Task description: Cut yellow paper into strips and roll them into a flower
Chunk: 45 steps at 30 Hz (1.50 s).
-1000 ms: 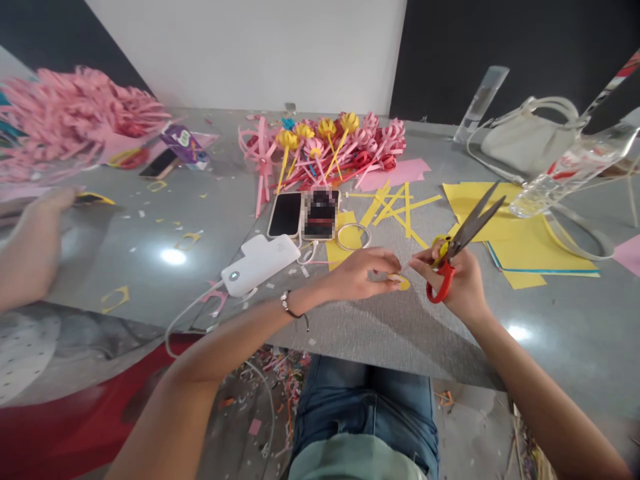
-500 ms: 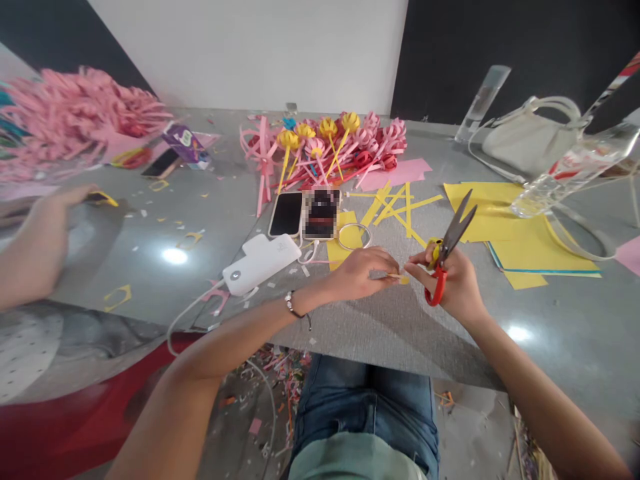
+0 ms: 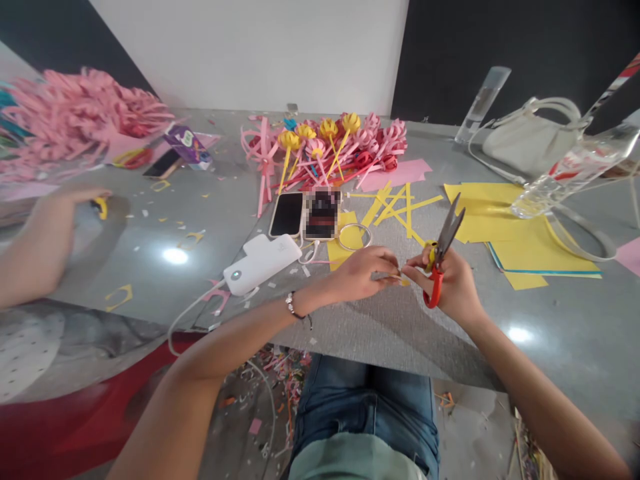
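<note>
My left hand (image 3: 364, 275) is closed, pinching a small yellow paper piece (image 3: 404, 282) at its fingertips, near the table's front edge. Close beside it, my right hand (image 3: 453, 283) has scissors (image 3: 440, 257) hooked in its fingers, blades pointing up and away. The scissors have one red and one yellow handle loop. My right thumb and fingertip meet near the paper, but whether they touch it I cannot tell. Beyond my hands lie yellow paper strips (image 3: 409, 207) and a white ring (image 3: 356, 224) over a yellow sheet (image 3: 340, 257).
Two phones (image 3: 286, 215) and a white power bank (image 3: 263, 263) with a cable lie left of centre. Behind them are paper flowers (image 3: 327, 130). At right are yellow sheets (image 3: 543, 247), a plastic bottle (image 3: 575, 167) and a white bag (image 3: 520, 143). A co-worker's arm (image 3: 45, 233) reaches in at left.
My right hand and the scissors have shifted slightly left and down, the blades turning a little more upright. The co-worker's hand at left has moved a little right. My left hand stays almost in place.
</note>
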{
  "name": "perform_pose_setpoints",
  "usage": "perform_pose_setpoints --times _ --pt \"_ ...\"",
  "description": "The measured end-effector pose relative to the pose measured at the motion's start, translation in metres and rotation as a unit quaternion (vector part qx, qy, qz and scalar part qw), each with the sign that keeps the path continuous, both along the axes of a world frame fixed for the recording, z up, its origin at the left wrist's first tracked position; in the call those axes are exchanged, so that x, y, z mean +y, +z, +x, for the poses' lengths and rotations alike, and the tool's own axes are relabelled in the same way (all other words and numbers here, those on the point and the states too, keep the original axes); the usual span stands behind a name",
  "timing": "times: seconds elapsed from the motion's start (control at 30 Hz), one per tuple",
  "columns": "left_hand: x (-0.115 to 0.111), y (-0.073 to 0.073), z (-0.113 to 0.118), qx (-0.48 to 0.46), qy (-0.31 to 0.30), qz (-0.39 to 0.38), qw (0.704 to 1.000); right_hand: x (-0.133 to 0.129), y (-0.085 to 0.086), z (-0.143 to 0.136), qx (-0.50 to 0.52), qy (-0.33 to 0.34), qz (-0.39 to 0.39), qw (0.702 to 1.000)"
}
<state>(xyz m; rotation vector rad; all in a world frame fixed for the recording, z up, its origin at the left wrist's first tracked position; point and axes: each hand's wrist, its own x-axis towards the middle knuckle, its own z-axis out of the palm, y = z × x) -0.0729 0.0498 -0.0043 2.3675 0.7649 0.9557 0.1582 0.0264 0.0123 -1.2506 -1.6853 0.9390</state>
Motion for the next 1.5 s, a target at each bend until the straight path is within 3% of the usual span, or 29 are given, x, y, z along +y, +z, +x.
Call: perform_pose_setpoints --times 0.17,0.33,0.53,0.67,0.9,1.07,1.5 --pt "0.001 -0.001 0.002 -0.018 -0.018 0.007 1.0 -0.001 0.003 -0.002 0.0 -0.002 -0.009 1.0" --pt "0.002 0.002 0.0 -0.062 -0.009 -0.035 0.997 -0.003 0.012 0.0 -0.028 -0.024 0.01 0.999" --pt "0.008 0.016 -0.013 -0.192 -0.02 -0.073 0.978 0.004 0.021 0.014 -0.17 -0.011 0.045 0.984" --pt "0.011 0.021 -0.019 -0.247 -0.031 -0.101 0.963 0.006 0.016 0.01 -0.234 0.05 0.038 0.97" --pt "0.012 0.017 -0.023 -0.231 -0.04 -0.096 0.967 0.001 0.013 0.002 -0.22 0.085 -0.012 0.972" --pt "0.008 0.023 -0.024 -0.203 -0.004 -0.091 0.975 0.0 0.018 0.003 -0.189 0.1 -0.05 0.976" --pt "0.007 0.028 -0.027 -0.159 0.005 -0.084 0.984 0.0 0.018 0.003 -0.183 0.109 -0.092 0.973"
